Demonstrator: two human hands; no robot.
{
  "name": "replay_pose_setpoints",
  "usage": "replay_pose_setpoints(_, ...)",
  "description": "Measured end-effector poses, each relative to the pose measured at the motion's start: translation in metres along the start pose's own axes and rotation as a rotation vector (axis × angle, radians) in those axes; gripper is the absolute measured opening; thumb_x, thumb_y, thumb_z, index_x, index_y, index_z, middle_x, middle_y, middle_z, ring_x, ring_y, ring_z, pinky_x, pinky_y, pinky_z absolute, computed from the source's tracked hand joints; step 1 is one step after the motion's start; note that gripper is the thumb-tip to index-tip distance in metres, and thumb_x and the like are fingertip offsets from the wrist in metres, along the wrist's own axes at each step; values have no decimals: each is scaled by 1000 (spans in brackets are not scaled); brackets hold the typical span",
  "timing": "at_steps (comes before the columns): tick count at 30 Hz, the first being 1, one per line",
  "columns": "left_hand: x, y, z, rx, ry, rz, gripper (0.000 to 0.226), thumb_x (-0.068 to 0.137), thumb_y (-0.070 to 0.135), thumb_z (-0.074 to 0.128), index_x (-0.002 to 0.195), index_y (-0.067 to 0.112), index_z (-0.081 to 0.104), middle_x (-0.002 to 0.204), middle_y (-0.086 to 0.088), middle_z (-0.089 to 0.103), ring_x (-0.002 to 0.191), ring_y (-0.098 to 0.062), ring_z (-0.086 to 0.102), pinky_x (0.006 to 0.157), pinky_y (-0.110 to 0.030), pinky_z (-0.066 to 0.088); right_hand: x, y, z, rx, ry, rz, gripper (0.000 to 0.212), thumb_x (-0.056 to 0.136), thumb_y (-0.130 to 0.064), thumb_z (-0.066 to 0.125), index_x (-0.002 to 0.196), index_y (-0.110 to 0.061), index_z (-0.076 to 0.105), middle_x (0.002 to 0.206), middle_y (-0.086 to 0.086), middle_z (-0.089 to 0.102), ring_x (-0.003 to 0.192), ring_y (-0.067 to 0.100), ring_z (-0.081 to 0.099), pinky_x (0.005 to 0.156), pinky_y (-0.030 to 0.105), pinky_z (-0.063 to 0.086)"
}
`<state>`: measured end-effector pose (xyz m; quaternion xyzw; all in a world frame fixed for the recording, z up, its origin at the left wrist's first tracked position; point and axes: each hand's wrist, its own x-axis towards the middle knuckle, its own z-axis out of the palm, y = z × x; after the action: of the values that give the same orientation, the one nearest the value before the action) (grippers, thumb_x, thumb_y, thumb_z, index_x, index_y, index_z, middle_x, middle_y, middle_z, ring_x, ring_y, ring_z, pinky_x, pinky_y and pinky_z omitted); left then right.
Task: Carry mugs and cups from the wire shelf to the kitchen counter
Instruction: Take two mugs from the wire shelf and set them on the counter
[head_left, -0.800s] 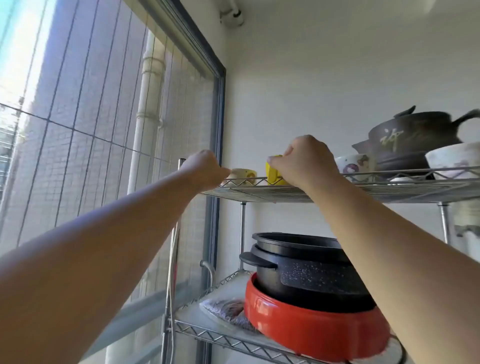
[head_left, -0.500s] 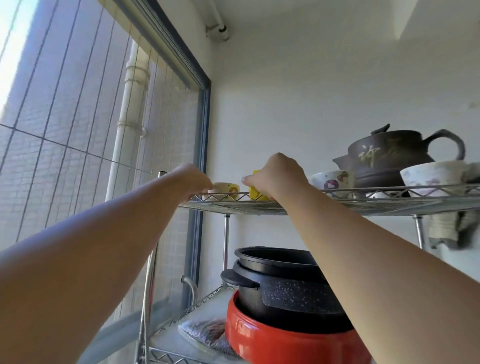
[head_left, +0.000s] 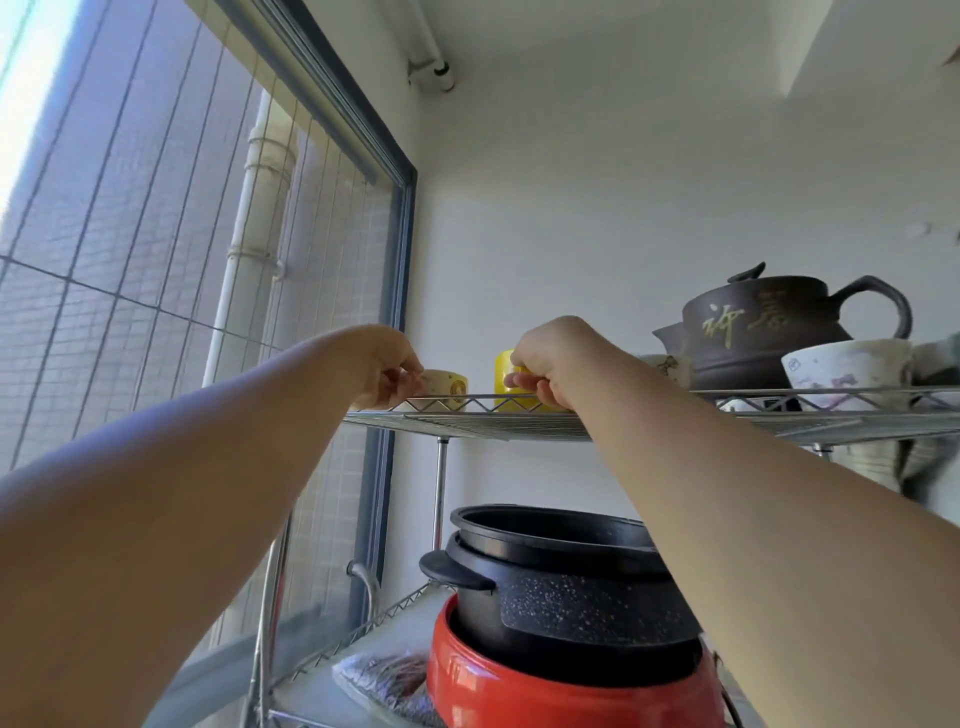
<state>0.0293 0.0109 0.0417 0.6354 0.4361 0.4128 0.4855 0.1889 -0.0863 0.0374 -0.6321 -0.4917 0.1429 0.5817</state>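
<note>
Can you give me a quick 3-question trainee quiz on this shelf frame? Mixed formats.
1. True or false: the right hand has its grip on the yellow mug.
2. Which item does the left hand touch? A) dark teapot B) cream cup C) black pot
3. Fill in: on the lower shelf, the black pot sits inside a ___ pot.

Key:
1. True; the fingers close on it at the top shelf.
2. B; the cream cup, at the shelf's left end. The dark teapot stands untouched further right.
3. Red; the red pot.
</note>
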Motion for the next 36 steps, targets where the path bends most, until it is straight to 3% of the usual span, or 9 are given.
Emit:
replay_pose_setpoints(6,2,3,-4,-82,35,-21,22,98,9,48,102,-11,56,53,-8,52,28,-7,40,25,-16,36,-5,0,-17,240,-225,211,35,101,-14,45,68,-2,48,67,1,61,30,2,42,22,13,17)
replay_pose_setpoints(10,2,0,1,-115,121,40,21,99,7,46,110,-9,54,66,-11,53,29,-6,41,29,-15,42,-1,1,-23,365,-299,289,57,101,-12,42,48,3,57,70,-4,57,47,0,36,26,11,15)
replay_pose_setpoints(15,-6,-4,0,-242,140,113,17,99,5,43,99,-8,53,75,-20,60,29,-5,41,32,-15,43,-9,3,-25,513,-236,218,30,95,-11,46,66,-5,47,65,1,51,22,6,38,24,11,18)
replay_pose_setpoints(21,-27,-2,-9,-418,195,211,20,100,7,42,97,-8,54,67,-16,59,44,-5,42,35,-14,46,-22,5,-28,531,-120,93,30,93,-22,38,63,-17,39,58,-4,34,42,10,23,30,9,18)
replay_pose_setpoints(24,-42,-1,-15,-451,241,283,20,99,7,43,96,-8,56,67,-16,61,45,-5,43,36,-15,46,-28,8,-27,565,-46,30,42,91,-52,50,67,-19,39,58,-2,31,43,11,20,32,10,19)
replay_pose_setpoints(26,-54,-2,-22,-480,258,324,18,98,8,46,97,-6,58,65,-13,62,45,-5,45,38,-16,46,-30,10,-27,608,25,-8,42,87,-52,58,67,-19,41,59,-2,31,44,12,23,30,9,22)
replay_pose_setpoints(29,-73,-6,-34,-524,251,378,19,97,9,49,101,-6,58,53,-4,59,46,-6,45,38,-18,47,-40,11,-26,740,114,-70,32,83,-34,64,63,-17,45,54,-1,38,42,12,33,33,11,29)
replay_pose_setpoints(32,-96,-20,-42,-548,224,408,16,97,9,49,97,-5,58,50,-2,57,42,-6,47,36,-19,46,-57,16,-26,843,79,-149,30,82,-28,62,58,-16,49,40,-3,49,40,11,43,38,15,38)
replay_pose_setpoints(36,-132,-63,-47,-552,183,426,15,96,6,49,85,1,57,60,-3,55,43,-6,50,39,-19,46,-96,40,-25,871,-18,-172,33,85,-28,59,56,-15,50,46,0,63,41,11,59,48,19,52)
